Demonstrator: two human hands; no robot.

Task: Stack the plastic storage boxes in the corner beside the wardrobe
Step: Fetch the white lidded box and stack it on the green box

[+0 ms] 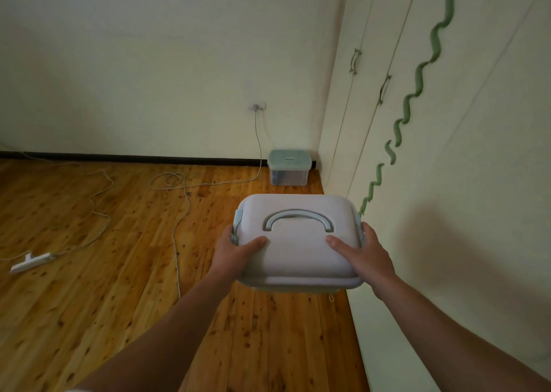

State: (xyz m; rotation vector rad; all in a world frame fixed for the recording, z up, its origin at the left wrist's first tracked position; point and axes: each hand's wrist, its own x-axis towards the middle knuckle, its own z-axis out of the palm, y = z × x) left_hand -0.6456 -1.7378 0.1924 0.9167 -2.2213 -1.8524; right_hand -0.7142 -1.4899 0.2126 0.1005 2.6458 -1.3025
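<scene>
Carrying phase, judged. White box [298,242] held in mid-air above floor [119,272], this side of green box [288,168] and well apart from it.

Grip: left hand [238,253] and right hand [365,254] each clamped on a short end of white box, thumbs flat on lid, fingers hidden round the sides.

Green box sits on floor in corner, wall behind it, wardrobe [432,153] just beside on its right. Key relation: green box lies straight ahead of the grip and lower. Both boxes' long axes run left-right, so roughly parallel already; no turn looks needed. Hands about equally near.

Materials: white box smooth matte plastic, rounded corners, arched grey handle lying flat in lid, grey side clips. Green box: pale green lid, clear walls, contents unreadable. Floor knotty wood planks, w/ cable [179,227] trailing left of green box — trip risk if path drifts.
</scene>
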